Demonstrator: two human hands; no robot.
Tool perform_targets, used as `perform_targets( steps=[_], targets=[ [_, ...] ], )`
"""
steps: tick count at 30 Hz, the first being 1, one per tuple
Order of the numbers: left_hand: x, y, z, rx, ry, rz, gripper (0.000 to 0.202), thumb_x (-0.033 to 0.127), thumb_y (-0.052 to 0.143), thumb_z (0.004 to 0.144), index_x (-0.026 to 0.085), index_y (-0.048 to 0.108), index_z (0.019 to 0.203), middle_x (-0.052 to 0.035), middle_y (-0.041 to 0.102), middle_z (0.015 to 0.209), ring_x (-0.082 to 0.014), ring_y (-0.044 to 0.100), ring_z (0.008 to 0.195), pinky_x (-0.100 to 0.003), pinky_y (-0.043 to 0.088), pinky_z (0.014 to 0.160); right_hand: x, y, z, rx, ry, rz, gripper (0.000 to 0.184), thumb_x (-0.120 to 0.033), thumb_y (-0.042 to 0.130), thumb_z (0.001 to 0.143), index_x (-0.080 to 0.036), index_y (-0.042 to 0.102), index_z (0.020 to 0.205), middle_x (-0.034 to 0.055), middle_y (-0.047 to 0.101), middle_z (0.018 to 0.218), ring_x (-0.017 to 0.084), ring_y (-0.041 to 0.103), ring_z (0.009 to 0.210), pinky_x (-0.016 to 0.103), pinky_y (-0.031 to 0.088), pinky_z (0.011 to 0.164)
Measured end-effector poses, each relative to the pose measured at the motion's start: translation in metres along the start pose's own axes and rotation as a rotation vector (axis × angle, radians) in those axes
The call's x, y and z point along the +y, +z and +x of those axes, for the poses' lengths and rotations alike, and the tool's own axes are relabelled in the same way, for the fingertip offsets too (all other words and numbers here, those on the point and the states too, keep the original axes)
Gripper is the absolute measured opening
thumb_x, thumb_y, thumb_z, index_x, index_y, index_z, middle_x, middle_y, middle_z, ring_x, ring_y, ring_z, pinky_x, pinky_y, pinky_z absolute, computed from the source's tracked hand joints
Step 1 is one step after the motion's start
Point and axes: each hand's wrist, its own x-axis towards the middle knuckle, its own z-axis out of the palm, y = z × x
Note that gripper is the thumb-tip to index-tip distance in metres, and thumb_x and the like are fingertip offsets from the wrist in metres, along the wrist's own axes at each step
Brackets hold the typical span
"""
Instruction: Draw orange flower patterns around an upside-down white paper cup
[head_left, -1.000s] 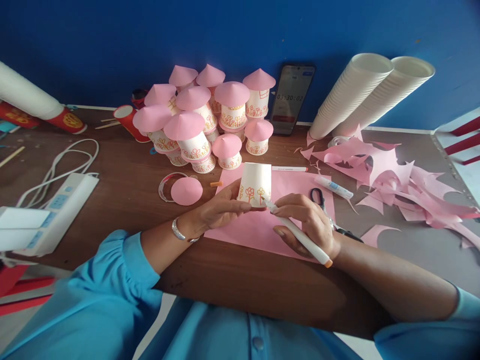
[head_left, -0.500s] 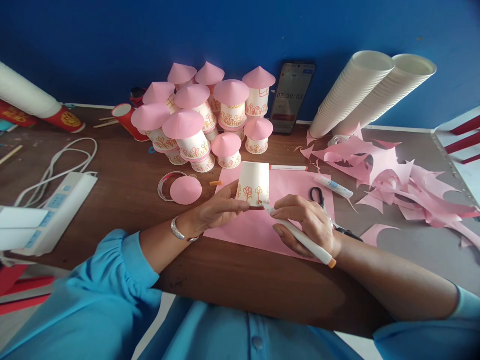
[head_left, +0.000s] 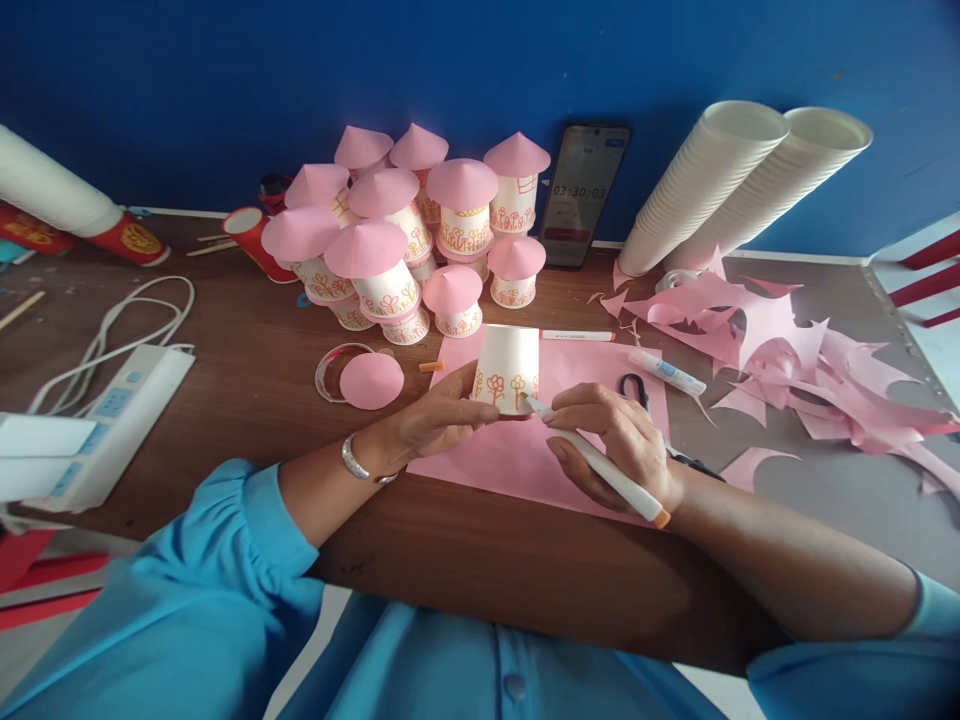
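My left hand (head_left: 444, 412) is closed around a white paper cup (head_left: 508, 358), which is held upside down above a pink sheet of paper (head_left: 487, 465). Orange and red flowers are drawn around the cup's lower part. Between the fingers of my right hand (head_left: 611, 440) is a white marker (head_left: 611, 474) with an orange end, its tip at the cup near the stem of the right flower. Scissors (head_left: 634, 388) lie partly hidden behind this hand. A pink paper cone (head_left: 372, 380) rests on the table to the left, beside a roll of tape (head_left: 324, 376).
Several decorated cups with pink cone roofs (head_left: 365, 250) stand at the back. A phone (head_left: 583, 195) leans on the blue wall near two stacks of paper cups (head_left: 705, 180). Pink paper scraps (head_left: 810, 360) and a glue stick (head_left: 667, 371) lie right, a power strip (head_left: 112, 420) left.
The marker tip has shifted very slightly on the cup, and my right hand has moved a little with it. My left hand keeps the cup in nearly the same place.
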Motion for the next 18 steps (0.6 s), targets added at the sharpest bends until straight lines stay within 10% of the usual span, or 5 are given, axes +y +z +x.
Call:
perform_targets(
  steps=[18],
  targets=[
    [-0.0013, -0.0018, 0.0013, 0.032, 0.018, 0.036, 0.047, 0.038, 0.093, 0.082, 0.02, 0.078, 0.123, -0.0125, 0.083, 0.119, -0.0288, 0.077, 0.115, -0.047, 0.056, 0.109, -0.004, 0.0017, 0.0007, -0.024, -0.02, 0.016, 0.02, -0.012, 0.065, 0.1, -0.021, 0.063, 0.118, 0.0045, 0.075, 0.091, 0.02, 0.079, 0.082, 0.031, 0.066, 0.068]
  ],
)
